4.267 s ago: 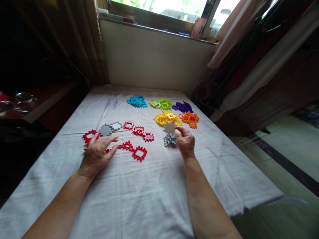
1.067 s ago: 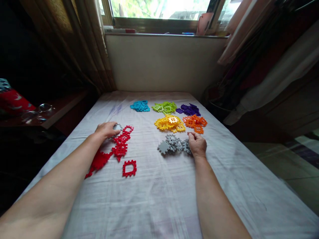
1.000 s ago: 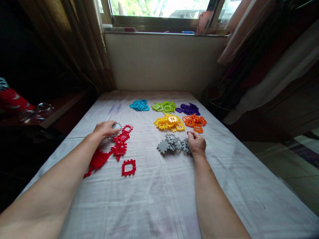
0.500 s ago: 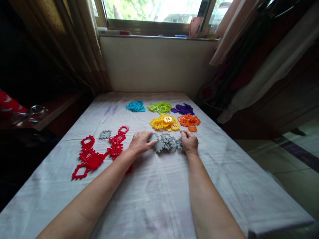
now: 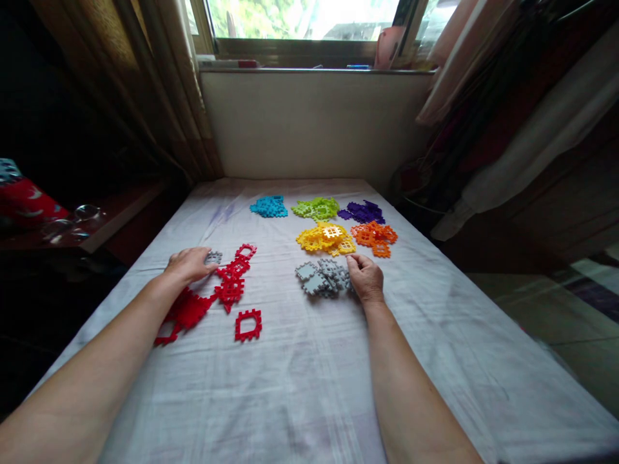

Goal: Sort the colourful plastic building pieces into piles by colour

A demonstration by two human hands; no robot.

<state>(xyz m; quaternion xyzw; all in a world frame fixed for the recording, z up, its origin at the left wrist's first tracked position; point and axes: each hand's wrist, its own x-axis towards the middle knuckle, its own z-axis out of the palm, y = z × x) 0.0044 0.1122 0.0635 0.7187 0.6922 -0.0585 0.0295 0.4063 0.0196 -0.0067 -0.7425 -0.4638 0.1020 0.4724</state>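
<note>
Taking the grey heap (image 5: 314,282) as the landmark, five colours already lie gathered around its far side: the yellow heap (image 5: 316,238) just beyond it, the orange heap (image 5: 374,236) beyond and to the right, and the lime heap (image 5: 316,208), blue heap (image 5: 269,207) and purple heap (image 5: 366,212) farther off. The grey looks mostly collected, but one loose grey piece (image 5: 213,258) lies well left of the heap, so at least that much seems left over. The left hand (image 5: 187,264) is at this piece, fingers extended; whether they grasp it I cannot tell. The right hand (image 5: 366,277) rests against the heap's right end, fingers curled, anything pinched there hidden. The red pieces (image 5: 231,283), left of the heap, look least gathered, with one red frame (image 5: 248,313) lying apart, nearer the person.
</note>
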